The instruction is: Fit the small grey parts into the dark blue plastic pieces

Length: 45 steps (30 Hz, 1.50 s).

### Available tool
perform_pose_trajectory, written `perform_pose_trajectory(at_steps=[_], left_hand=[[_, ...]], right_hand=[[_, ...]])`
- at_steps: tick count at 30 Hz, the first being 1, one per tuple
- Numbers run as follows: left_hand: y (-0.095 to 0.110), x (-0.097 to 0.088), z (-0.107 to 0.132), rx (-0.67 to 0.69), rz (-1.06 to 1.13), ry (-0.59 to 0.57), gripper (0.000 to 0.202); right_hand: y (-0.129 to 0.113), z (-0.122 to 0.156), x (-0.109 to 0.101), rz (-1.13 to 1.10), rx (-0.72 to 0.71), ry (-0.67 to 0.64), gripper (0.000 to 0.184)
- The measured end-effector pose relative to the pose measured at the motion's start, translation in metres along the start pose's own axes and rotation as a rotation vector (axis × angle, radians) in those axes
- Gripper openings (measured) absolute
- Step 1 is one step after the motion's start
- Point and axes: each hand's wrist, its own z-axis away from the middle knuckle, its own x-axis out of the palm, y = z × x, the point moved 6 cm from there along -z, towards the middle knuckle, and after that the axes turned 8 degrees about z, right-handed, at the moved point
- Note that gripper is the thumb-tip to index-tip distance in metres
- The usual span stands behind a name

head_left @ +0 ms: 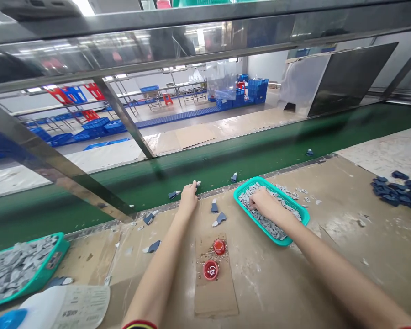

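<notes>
At the near edge of the green conveyor belt [215, 176], my left hand [189, 198] is closed on a small pale-tipped piece [198, 183]; the rest of that piece is hidden by the fingers. My right hand [263, 203] reaches into a turquoise basket [296, 209] full of small grey pieces [274, 228]. Its fingers are pinched together among them, and what they grip is hidden. Dark blue pieces with pale tips lie on the belt, one [174, 195] just left of my left hand and another [234, 177] to its right. Two more similar pieces [214, 206] rest on the table between my hands.
Two red caps [211, 270] with wet liquid stand on a cardboard strip [216, 301]. At left are another basket of grey pieces [59, 251] and a white bottle [65, 306]. A dark blue pile [400, 189] lies right. Metal posts [123, 114] and a beam [205, 41] frame the belt.
</notes>
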Motion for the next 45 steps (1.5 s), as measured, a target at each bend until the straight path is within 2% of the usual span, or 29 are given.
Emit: perform_pose_trajectory(at_steps=[2,4,7,11,13,15,17,19,23,25,28,32,35,39,45], left_hand=[[-0.007,0.005,-0.006,0.005,-0.045,-0.011,0.032],[-0.015,0.0,-0.008,-0.001,-0.089,0.001,0.033],[-0.031,-0.026,-0.003,-0.059,-0.155,0.07,0.037],[-0.062,-0.068,0.013,-0.219,-0.209,0.122,0.038],[-0.071,-0.081,0.021,-0.269,-0.195,0.101,0.033],[-0.072,-0.088,0.027,-0.284,-0.158,0.091,0.028],[-0.063,-0.092,0.033,-0.277,-0.1,0.113,0.026],[-0.046,-0.093,0.042,-0.26,-0.012,0.147,0.026],[0.004,-0.095,0.084,-0.223,0.268,0.165,0.031],[0.031,-0.097,0.116,-0.211,0.412,0.126,0.033],[0.062,-0.101,0.169,-0.255,0.599,0.114,0.035],[0.069,-0.095,0.226,-0.453,0.975,0.274,0.039],[0.069,-0.084,0.248,-0.545,1.081,0.384,0.04],[0.072,-0.07,0.26,-0.632,1.094,0.409,0.038],[0.074,-0.059,0.258,-0.617,1.09,0.446,0.035]], right_hand=[[0.001,0.004,0.003,0.015,-0.006,0.013,0.014],[0.005,0.006,0.006,0.015,-0.011,0.03,0.012],[0.013,0.01,0.008,-0.016,-0.019,0.059,0.012],[0.018,0.019,0.002,-0.096,-0.039,0.094,0.021],[0.02,0.024,-0.003,-0.155,-0.048,0.106,0.026],[0.021,0.03,-0.01,-0.209,-0.048,0.121,0.026],[0.021,0.038,-0.017,-0.288,-0.037,0.139,0.022],[0.018,0.047,-0.022,-0.44,-0.024,0.156,0.018],[-0.008,0.067,-0.022,-0.683,-0.021,0.196,0.017],[-0.029,0.076,-0.011,-0.756,-0.039,0.146,0.017],[-0.058,0.082,0.02,-0.957,-0.018,-0.019,0.021],[-0.079,0.082,0.058,-1.186,0.12,-0.142,0.03],[-0.085,0.079,0.072,-1.224,0.148,-0.159,0.035],[-0.088,0.077,0.079,-1.225,0.156,-0.153,0.037],[-0.089,0.078,0.071,-1.238,0.155,-0.153,0.04]])
